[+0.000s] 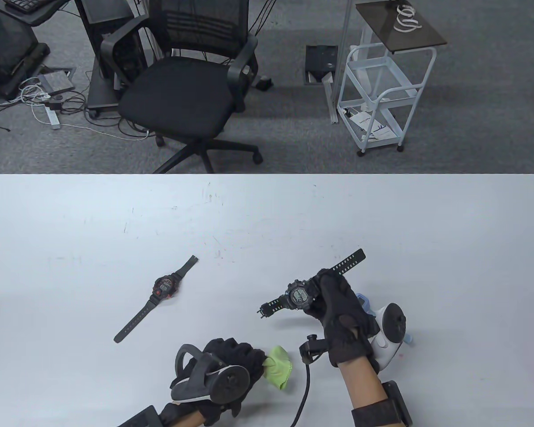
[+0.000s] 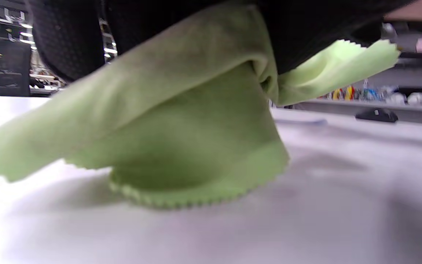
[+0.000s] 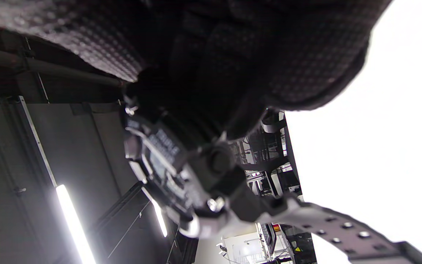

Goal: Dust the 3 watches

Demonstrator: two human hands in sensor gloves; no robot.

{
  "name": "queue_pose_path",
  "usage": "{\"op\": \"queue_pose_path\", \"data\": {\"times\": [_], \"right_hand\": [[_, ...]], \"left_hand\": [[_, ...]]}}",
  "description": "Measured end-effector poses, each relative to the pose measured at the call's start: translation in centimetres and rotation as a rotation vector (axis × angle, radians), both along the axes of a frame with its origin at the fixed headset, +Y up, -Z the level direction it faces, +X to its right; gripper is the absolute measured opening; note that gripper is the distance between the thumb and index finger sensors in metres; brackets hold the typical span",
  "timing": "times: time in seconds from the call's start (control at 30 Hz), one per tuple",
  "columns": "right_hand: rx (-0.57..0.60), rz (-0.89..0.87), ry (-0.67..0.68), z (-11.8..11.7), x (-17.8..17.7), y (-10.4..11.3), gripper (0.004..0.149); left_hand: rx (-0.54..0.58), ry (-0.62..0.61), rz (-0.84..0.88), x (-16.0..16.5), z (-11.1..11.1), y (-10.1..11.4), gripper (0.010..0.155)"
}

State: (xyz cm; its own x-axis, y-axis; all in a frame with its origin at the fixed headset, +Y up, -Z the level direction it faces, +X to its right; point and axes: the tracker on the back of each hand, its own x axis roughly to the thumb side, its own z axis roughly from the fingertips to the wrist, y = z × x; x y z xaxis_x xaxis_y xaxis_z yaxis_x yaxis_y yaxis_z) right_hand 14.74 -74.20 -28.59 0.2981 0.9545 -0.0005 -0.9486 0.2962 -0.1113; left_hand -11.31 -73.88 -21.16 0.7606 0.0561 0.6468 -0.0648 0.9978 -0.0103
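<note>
Green cloth (image 1: 278, 367), pinched in left hand (image 1: 231, 358), should wipe the black watch (image 1: 299, 297) gripped steady by right-hand fingers (image 1: 327, 289).

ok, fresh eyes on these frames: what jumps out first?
The right hand holds a black watch up off the white table, strap ends sticking out either side of the grip. Near the table's front edge the left hand clutches a bright green cloth, the only vivid colour in the scene. A second watch with a red-trimmed face lies flat, left of centre, untouched.
</note>
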Motion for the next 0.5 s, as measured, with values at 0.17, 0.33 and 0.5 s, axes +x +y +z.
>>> {"op": "queue_pose_path", "data": {"times": [0.17, 0.33, 0.5], "right_hand": [[-0.006, 0.000, 0.013, 0.0, -0.1, 0.1, 0.046], [-0.008, -0.010, 0.023, 0.0, -0.2, 0.2, 0.047], [-0.010, -0.007, 0.005, -0.1, 0.0, 0.1, 0.047]], "left_hand": [[-0.042, -0.018, -0.061, 0.5, -0.1, -1.3, 0.045], [-0.063, -0.027, -0.103, 0.7, 0.0, -1.8, 0.049], [-0.083, -0.013, -0.123, 0.4, 0.0, -1.1, 0.072]]}}
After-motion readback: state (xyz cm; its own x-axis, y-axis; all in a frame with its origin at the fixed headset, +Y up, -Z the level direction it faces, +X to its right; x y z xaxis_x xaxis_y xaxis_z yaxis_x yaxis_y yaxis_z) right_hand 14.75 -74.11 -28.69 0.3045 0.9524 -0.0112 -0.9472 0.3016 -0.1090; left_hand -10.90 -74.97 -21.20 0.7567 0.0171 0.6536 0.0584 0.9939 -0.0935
